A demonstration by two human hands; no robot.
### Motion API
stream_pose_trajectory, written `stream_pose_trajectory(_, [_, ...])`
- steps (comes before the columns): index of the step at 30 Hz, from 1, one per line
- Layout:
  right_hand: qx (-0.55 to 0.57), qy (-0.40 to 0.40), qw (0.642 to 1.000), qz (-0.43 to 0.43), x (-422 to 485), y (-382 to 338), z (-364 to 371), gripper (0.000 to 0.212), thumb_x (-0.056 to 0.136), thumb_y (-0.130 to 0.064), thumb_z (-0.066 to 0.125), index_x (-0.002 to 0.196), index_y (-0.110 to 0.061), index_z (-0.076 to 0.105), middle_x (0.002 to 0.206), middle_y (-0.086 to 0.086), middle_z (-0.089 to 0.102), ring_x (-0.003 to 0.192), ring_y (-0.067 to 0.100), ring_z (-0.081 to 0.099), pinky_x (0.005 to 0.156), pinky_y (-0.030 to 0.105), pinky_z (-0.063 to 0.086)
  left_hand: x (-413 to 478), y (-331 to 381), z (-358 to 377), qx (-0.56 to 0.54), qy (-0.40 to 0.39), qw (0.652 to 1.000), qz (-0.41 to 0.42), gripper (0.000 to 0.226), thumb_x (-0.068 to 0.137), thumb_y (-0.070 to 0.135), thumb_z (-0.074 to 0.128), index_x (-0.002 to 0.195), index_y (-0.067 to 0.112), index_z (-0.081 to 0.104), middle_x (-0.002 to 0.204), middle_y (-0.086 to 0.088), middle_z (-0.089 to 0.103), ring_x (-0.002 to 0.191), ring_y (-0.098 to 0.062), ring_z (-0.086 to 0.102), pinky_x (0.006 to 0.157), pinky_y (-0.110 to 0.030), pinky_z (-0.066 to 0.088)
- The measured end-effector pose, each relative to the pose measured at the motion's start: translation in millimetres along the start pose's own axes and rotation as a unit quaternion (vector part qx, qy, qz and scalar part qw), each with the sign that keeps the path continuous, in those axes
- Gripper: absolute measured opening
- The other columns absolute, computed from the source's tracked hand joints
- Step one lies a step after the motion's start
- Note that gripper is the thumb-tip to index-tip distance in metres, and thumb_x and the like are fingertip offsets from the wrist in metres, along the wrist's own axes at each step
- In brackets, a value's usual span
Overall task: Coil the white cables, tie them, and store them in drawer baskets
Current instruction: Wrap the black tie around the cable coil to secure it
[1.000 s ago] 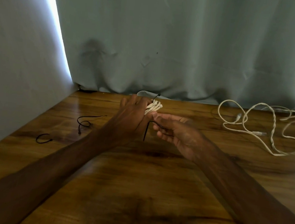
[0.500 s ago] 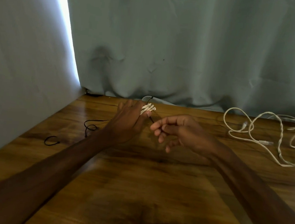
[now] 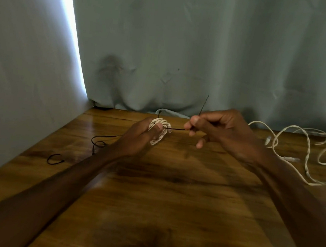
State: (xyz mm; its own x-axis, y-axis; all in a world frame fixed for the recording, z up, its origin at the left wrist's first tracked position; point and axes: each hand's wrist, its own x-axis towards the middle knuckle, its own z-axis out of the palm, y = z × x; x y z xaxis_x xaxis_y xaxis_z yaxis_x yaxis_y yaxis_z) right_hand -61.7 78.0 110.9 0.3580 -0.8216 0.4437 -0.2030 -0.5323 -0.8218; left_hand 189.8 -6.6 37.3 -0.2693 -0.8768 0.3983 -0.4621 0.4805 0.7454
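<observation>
Head view: the left hand (image 3: 139, 135) grips a small coiled white cable (image 3: 160, 131) just above the counter (image 3: 171, 203), fingers curled round the loops and the thumb pressed on top. A thin black tie (image 3: 177, 129) runs taut from the coil to the right hand (image 3: 222, 130) just right of it, whose thumb and forefinger pinch it; the free end sticks up past the knuckles. The other fingers are loosely curled.

Well right of the coil, more white cables (image 3: 293, 150) lie uncoiled. To its left lie spare black ties (image 3: 97, 143).

Risks, as I judge them: a hard sideways pull could drag loops out from under the thumb and spring the coil open, or the thin tie could slip from the pinch before any knot holds.
</observation>
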Motion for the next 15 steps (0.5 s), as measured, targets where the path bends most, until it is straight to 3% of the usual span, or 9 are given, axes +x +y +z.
stream_pose_trajectory(4, [0.004, -0.038, 0.999, -0.004, -0.2, -1.2, 5.2, 0.018, 0.098, -0.008, 0.064, 0.105, 0.003, 0.077, 0.099, 0.005, 0.080, 0.087, 0.020, 0.076, 0.069, 0.036, 0.065, 6.1, -17.8, -3.3, -0.031, -0.009, 0.999, -0.039, 0.029, 0.099, 0.052, 0.053, 0.101, 0.027, 0.068, 0.075, 0.013, 0.065, 0.074, -0.014, 0.059, 0.081, -0.046, 0.047])
stream_pose_trajectory(7, [0.021, -0.021, 1.000, -0.004, -0.4, -2.1, 8.0, 0.016, 0.094, -0.006, 0.069, 0.103, 0.004, 0.077, 0.100, 0.006, 0.080, 0.086, 0.025, 0.077, 0.066, 0.034, 0.065, 2.3, -8.2, -5.2, 0.021, 0.003, 1.000, -0.021, 0.019, 0.104, 0.042, 0.051, 0.108, 0.030, 0.065, 0.093, 0.011, 0.072, 0.088, -0.009, 0.068, 0.085, -0.037, 0.052])
stream_pose_trajectory(9, [0.053, 0.020, 0.998, 0.001, -0.7, -3.7, 7.8, 0.018, 0.091, -0.005, 0.072, 0.106, 0.004, 0.076, 0.099, 0.010, 0.080, 0.084, 0.026, 0.077, 0.063, 0.031, 0.064, 0.2, -1.5, -3.7, 0.073, -0.004, 0.997, 0.005, 0.026, 0.105, 0.043, 0.047, 0.116, 0.026, 0.063, 0.101, 0.007, 0.071, 0.094, -0.011, 0.067, 0.086, -0.037, 0.053])
stream_pose_trajectory(12, [0.100, 0.119, 0.988, 0.012, 0.9, -8.4, 4.6, 0.035, 0.087, -0.009, 0.077, 0.120, -0.005, 0.068, 0.091, 0.013, 0.080, 0.075, 0.022, 0.076, 0.057, 0.026, 0.060, -4.7, 2.1, -1.2, 0.174, -0.024, 0.983, 0.054, 0.048, 0.099, 0.062, 0.033, 0.122, 0.028, 0.058, 0.105, 0.005, 0.064, 0.098, -0.019, 0.059, 0.088, -0.045, 0.049])
stream_pose_trajectory(15, [0.132, 0.218, 0.967, 0.013, 1.7, -11.2, -1.6, 0.048, 0.085, -0.012, 0.080, 0.125, -0.012, 0.053, 0.089, 0.012, 0.080, 0.069, 0.018, 0.074, 0.053, 0.024, 0.056, -12.2, 8.8, 3.8, 0.205, -0.034, 0.974, 0.093, 0.043, 0.103, 0.058, 0.030, 0.126, 0.031, 0.053, 0.105, 0.008, 0.053, 0.100, -0.015, 0.046, 0.085, -0.035, 0.038])
